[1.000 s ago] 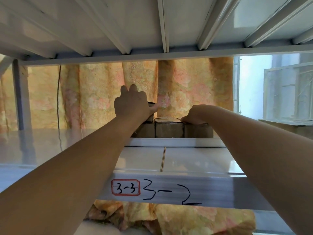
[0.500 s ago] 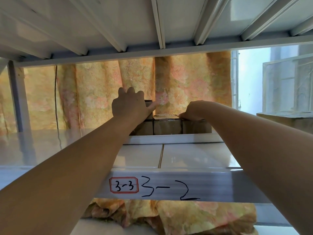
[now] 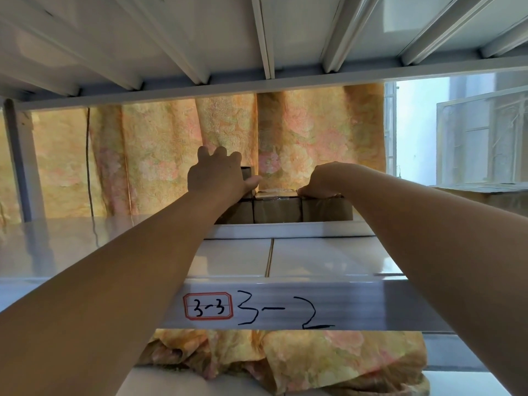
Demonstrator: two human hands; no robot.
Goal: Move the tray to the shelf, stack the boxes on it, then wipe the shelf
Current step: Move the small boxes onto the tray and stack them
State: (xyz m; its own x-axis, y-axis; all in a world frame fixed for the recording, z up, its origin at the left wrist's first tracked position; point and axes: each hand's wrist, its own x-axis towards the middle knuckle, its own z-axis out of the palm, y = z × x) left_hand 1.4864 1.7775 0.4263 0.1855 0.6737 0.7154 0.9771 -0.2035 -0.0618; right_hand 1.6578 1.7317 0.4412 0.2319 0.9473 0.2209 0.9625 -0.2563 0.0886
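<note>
A white tray (image 3: pixel 288 230) lies on the glossy white shelf (image 3: pixel 328 257), towards the back. On it stands a row of brown cardboard boxes (image 3: pixel 275 211), edge to edge. My left hand (image 3: pixel 218 177) is wrapped over an upper box (image 3: pixel 248 174) on the left end of the row, fingers spread across its far side; most of that box is hidden. My right hand (image 3: pixel 324 182) presses down with curled fingers on the top of the right-hand box (image 3: pixel 328 210). Both forearms reach in over the shelf's front rail.
The front rail (image 3: pixel 285 305) carries a red-framed "3-3" label and handwritten "3-2". Another shelf (image 3: pixel 257 38) with ribs hangs close overhead. A yellow floral curtain (image 3: pixel 160 155) closes the back. A grey upright (image 3: pixel 17 161) stands left; a window (image 3: pixel 471 132) is right.
Both hands stay on the boxes. My left hand's fingers have spread a little over the upper box, and the view has shifted slightly.
</note>
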